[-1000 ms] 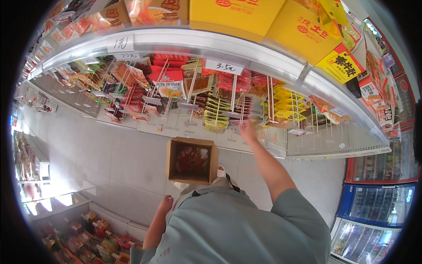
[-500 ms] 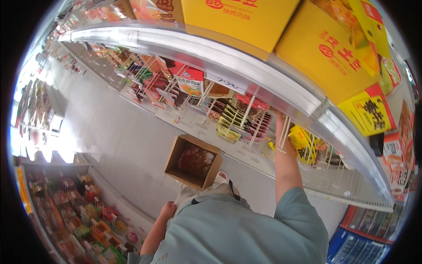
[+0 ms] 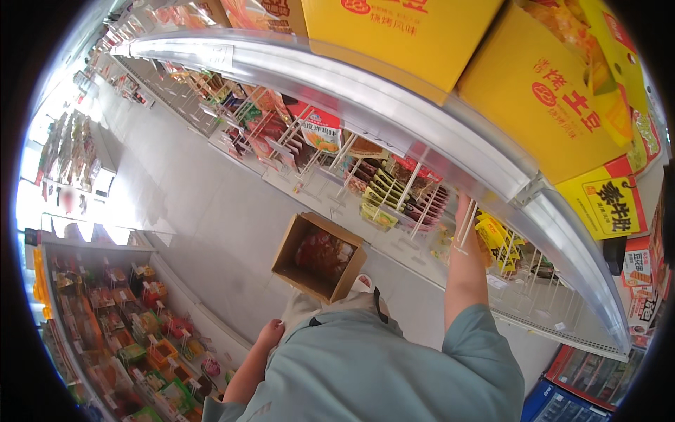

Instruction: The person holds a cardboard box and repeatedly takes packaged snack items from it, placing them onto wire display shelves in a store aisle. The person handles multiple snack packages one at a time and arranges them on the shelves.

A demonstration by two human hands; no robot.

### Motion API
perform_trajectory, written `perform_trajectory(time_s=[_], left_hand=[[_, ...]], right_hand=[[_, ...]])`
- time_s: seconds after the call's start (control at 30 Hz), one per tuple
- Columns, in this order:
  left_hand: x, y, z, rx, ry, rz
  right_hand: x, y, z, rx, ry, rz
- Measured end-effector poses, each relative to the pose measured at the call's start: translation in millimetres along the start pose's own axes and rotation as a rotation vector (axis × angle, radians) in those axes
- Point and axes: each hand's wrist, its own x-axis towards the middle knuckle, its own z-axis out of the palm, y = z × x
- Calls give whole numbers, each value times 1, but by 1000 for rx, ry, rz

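My right arm stretches forward to the hanging display under the upper shelf. My right hand [image 3: 465, 205] is among the white wire hooks [image 3: 463, 228], partly behind the clear shelf edge; its fingers are hidden. Close to it on the left hang dark pink packets [image 3: 430, 205] and yellow-green packets [image 3: 384, 191]. Yellow packets [image 3: 498, 239] hang to the right of the wrist. Down at my side, by the beige trousers, my left hand [image 3: 270, 333] has its fingers loosely curled, with nothing visible in it. An open cardboard box [image 3: 283, 261] with red packaged goods inside stands before my feet.
Large yellow cartons [image 3: 401, 53] stand on the upper shelf, behind its curved silver edge [image 3: 394, 95]. At the lower left is a case [image 3: 211, 309] full of packaged goods. Grey floor [image 3: 218, 218] runs between. Blue and red crates [image 3: 569, 401] sit at the lower right.
The view has shifted slightly, so the shelf and box appear farther right. My right arm still reaches in among the hooks, and my left hand still hangs at my side.
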Motion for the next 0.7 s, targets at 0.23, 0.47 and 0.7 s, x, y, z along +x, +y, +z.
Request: perform_trajectory(time_s=[0.23,0.47,0.7], left_hand=[[1,24,-25,-13,-40,43],[18,-21,-20,9,-70,64],[70,-58,-36,87,-111,112]], right_hand=[[-21,15,-9,167,29,113],[-63,15,-5,402,-102,450],[-111,34,-10,244,121,349]])
